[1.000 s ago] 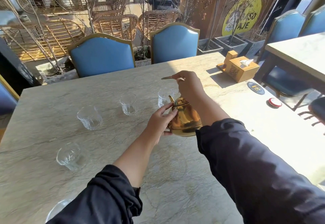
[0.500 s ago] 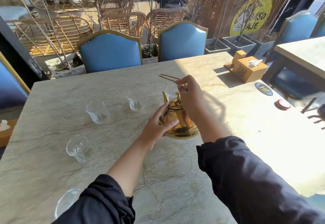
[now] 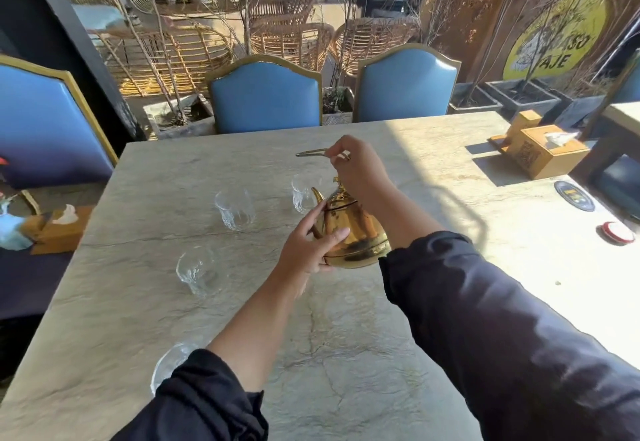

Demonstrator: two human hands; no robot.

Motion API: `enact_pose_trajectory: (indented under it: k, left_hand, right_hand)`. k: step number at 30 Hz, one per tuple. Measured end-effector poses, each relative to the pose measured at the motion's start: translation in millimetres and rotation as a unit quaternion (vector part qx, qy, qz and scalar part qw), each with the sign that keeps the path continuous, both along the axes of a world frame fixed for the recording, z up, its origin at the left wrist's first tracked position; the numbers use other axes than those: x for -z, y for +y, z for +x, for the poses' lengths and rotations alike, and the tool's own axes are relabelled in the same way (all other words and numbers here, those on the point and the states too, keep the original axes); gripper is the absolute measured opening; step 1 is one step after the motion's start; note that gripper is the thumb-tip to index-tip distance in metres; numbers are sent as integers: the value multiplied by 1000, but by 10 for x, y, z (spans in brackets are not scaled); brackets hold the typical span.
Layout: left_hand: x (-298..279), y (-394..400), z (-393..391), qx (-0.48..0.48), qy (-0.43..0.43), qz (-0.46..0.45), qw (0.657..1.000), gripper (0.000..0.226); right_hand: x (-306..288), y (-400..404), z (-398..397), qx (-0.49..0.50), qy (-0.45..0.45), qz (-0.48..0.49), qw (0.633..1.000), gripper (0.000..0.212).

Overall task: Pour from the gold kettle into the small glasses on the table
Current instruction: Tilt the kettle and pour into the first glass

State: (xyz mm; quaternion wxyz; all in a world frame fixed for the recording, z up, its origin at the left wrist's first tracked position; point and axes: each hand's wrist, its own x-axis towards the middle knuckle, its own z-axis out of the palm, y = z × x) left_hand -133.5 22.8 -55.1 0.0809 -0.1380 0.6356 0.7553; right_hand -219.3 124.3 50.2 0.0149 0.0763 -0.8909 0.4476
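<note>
The gold kettle (image 3: 353, 233) sits near the middle of the table (image 3: 398, 354), tilted with its spout toward the far edge. Your right hand (image 3: 356, 170) pinches the thin wire handle (image 3: 311, 153) above it, and your wrist hides the lid. Your left hand (image 3: 311, 250) is pressed flat against the kettle's near side, covering part of the body. One glass (image 3: 303, 193) stands half hidden behind the spout; two more (image 3: 234, 208) (image 3: 199, 271) sit toward the left edge. Your left sleeve cuts off a fourth glass (image 3: 169, 364) by the near edge.
</note>
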Motion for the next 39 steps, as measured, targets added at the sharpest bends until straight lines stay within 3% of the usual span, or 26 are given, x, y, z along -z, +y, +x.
enact_pose_trajectory:
  k: [6,13,29,39]
  left_hand:
    - [-13,-56,-56,-1,-19,28,999,95]
    - [7,-77,-96,1,-29,53,998,83]
    - [-8,-105,-106,9,-11,41,999,97]
    - [4,-103,-130,17,-18,63,998,84]
  right_hand:
    - [-26,-118,-117,-12,-31,8,999,22]
    - [-52,-154,-139,-14,-25,22,999,23]
    - [-130,-192,-163,-16,-21,48,998,23]
    - [-147,-201,-185,-23,-16,61,998,24]
